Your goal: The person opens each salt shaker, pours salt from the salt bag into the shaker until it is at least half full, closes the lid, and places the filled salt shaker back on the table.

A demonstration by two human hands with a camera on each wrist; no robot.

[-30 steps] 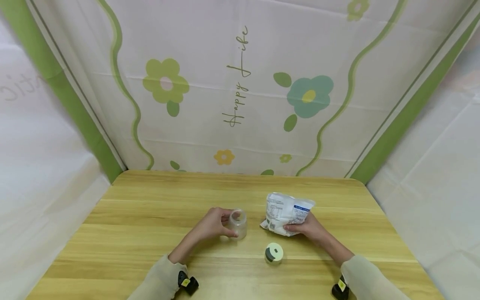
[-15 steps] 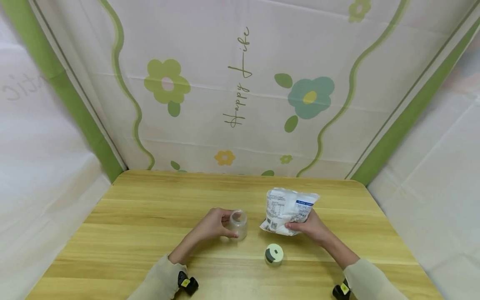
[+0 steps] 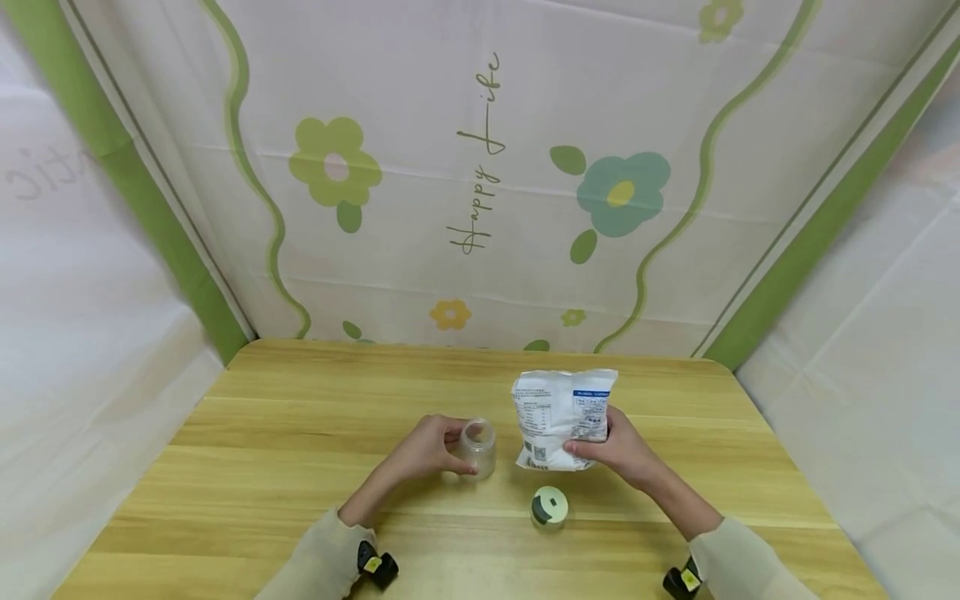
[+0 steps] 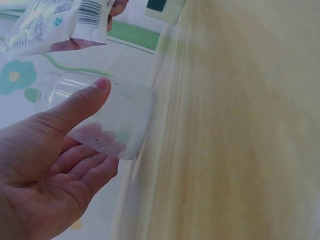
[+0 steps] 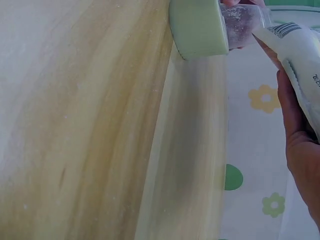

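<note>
A clear jar (image 3: 478, 454) stands uncapped and upright on the wooden table. My left hand (image 3: 427, 452) grips it from the left; in the left wrist view the thumb (image 4: 85, 102) lies along the near side and the fingers curl behind. To the jar's right, my right hand (image 3: 618, 448) holds a white printed plastic bag (image 3: 558, 421) above the table, thumb on its front. The bag's lower left corner points toward the jar. The right wrist view shows the bag (image 5: 300, 60) at the upper right, its edge close to the jar (image 5: 242, 25).
A pale green round lid (image 3: 550, 504) with a dark grey patch sits on the table in front of the bag. Wood-grain tabletop (image 3: 337, 375) spreads around both hands. A white flowered curtain (image 3: 405, 250) hangs behind the table and along both sides.
My right hand has lifted the bag a little, turned it more upright and brought it left toward the jar. My left hand and the jar have stayed in place.
</note>
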